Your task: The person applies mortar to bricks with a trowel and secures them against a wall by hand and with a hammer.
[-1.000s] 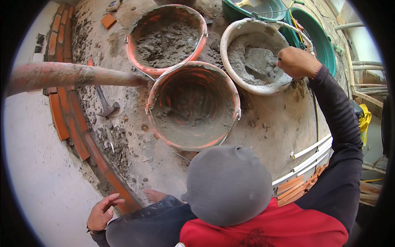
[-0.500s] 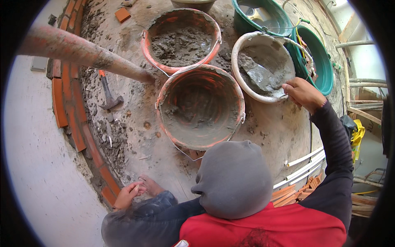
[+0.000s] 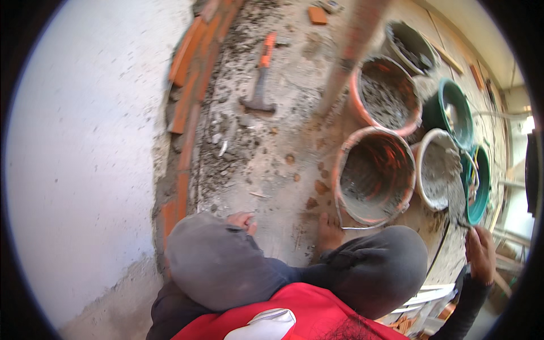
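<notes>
At the far right, my right hand (image 3: 480,255) is closed around the handle of a trowel (image 3: 457,199). Wet grey mortar coats its blade, which lies against the right side of a white bucket (image 3: 420,164). More mortar (image 3: 437,167) sits inside that bucket. My left hand does not show; my left arm goes down beside my bent knee at the lower left.
An orange bucket (image 3: 338,170) with mortar-smeared walls stands left of the white one; another orange bucket (image 3: 356,96) holds mortar. Green tubs (image 3: 485,187) stand behind. A slanting pole (image 3: 343,71), a hammer (image 3: 260,85) and a brick row (image 3: 190,107) along the white wall are further left.
The view has swung left, so the buckets appear further right. My right hand has drawn back from the white bucket's rim, bringing the mortar-coated trowel up at its side. My left hand has left view.
</notes>
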`<state>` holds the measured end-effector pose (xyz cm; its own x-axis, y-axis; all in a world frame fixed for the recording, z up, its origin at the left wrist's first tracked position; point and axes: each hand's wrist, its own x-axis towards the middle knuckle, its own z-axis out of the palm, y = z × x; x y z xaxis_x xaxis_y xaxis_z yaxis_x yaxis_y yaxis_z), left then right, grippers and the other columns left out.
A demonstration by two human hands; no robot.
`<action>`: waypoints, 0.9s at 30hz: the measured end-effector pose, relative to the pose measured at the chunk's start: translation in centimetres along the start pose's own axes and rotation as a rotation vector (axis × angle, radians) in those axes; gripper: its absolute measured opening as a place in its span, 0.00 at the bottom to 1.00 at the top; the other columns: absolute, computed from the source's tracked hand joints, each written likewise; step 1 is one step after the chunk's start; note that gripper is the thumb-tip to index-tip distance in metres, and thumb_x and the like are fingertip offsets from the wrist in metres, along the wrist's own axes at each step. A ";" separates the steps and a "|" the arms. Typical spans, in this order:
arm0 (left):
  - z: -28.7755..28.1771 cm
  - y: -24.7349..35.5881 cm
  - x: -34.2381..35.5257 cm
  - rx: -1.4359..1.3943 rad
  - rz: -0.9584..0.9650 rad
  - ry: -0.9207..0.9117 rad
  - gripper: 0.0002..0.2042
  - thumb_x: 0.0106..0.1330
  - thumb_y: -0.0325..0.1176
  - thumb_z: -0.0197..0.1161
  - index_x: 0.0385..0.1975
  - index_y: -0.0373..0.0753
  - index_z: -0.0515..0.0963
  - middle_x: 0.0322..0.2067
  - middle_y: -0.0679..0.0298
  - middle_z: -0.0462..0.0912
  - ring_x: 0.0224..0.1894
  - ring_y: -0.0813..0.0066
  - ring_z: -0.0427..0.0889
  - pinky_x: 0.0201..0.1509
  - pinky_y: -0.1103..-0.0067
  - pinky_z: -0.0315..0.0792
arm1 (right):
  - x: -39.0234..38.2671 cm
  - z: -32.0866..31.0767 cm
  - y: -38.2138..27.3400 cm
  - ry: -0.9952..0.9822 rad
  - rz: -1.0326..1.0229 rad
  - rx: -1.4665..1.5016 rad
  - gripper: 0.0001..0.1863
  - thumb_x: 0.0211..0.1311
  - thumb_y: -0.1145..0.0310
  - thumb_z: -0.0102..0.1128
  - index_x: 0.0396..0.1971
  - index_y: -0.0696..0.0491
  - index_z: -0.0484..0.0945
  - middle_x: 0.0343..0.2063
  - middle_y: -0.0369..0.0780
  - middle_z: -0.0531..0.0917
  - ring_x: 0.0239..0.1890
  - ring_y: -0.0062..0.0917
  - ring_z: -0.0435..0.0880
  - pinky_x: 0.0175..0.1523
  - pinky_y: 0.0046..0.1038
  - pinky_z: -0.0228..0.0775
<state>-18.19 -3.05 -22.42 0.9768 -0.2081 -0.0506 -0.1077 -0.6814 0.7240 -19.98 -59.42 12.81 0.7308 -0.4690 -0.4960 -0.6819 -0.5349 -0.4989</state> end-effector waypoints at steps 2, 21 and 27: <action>-0.1 -0.4 0.0 -0.037 0.024 0.023 0.13 0.51 0.35 0.67 0.34 0.36 0.83 0.22 0.60 0.80 0.24 0.70 0.79 0.31 0.76 0.74 | -1.6 1.1 -3.9 -0.014 -0.046 0.030 0.15 0.73 0.63 0.49 0.26 0.55 0.73 0.15 0.28 0.67 0.14 0.10 0.62 0.18 0.18 0.52; -2.9 -1.1 0.8 -0.198 0.066 0.080 0.13 0.52 0.36 0.67 0.34 0.36 0.83 0.23 0.61 0.80 0.24 0.72 0.79 0.31 0.76 0.73 | 11.0 34.6 -46.7 -0.548 -0.407 0.208 0.14 0.71 0.61 0.51 0.33 0.58 0.74 0.22 0.35 0.74 0.21 0.21 0.75 0.25 0.27 0.72; -3.7 -0.9 0.9 -0.222 0.063 0.076 0.13 0.52 0.36 0.68 0.34 0.36 0.83 0.23 0.62 0.79 0.24 0.72 0.78 0.31 0.76 0.73 | 14.6 41.6 -52.1 -0.572 -0.574 0.212 0.11 0.69 0.70 0.52 0.33 0.64 0.73 0.27 0.41 0.76 0.25 0.26 0.79 0.27 0.33 0.83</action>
<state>-16.48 0.00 -20.60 0.9814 -0.1866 0.0452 -0.1339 -0.4963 0.8577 24.87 -9.15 1.99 0.8765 0.2956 -0.3801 -0.2422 -0.4117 -0.8786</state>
